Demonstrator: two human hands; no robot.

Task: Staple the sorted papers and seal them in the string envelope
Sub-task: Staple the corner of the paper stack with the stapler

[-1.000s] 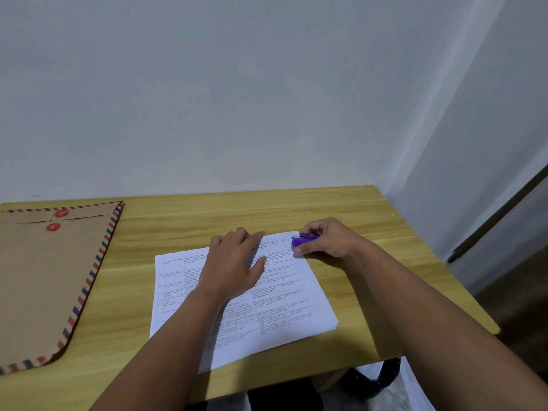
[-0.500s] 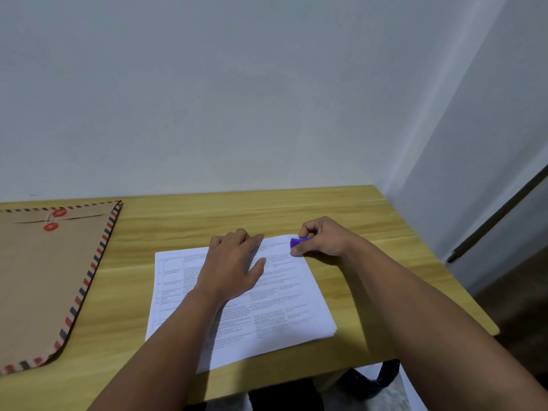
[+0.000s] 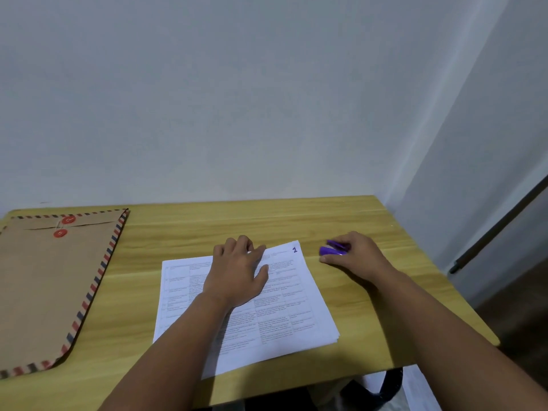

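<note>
A stack of printed white papers (image 3: 284, 315) lies on the wooden table (image 3: 207, 232), with a handwritten "1" at its top right corner. My left hand (image 3: 237, 271) rests flat on the upper part of the stack, fingers spread. My right hand (image 3: 354, 255) sits on the table just right of the papers' top corner, holding a small purple stapler (image 3: 333, 249) whose jaws point left, clear of the paper. A brown string envelope (image 3: 44, 286) with red button ties and a striped border lies flat at the far left.
The table meets a pale wall at the back and ends at the right near a dark door frame (image 3: 498, 229). A dark chair or table leg (image 3: 391, 387) shows below the front right edge.
My right hand has pulled the purple stapler off the top right corner of the papers and moved it right onto the table. The "1" on the corner is uncovered. My left hand stays put.
</note>
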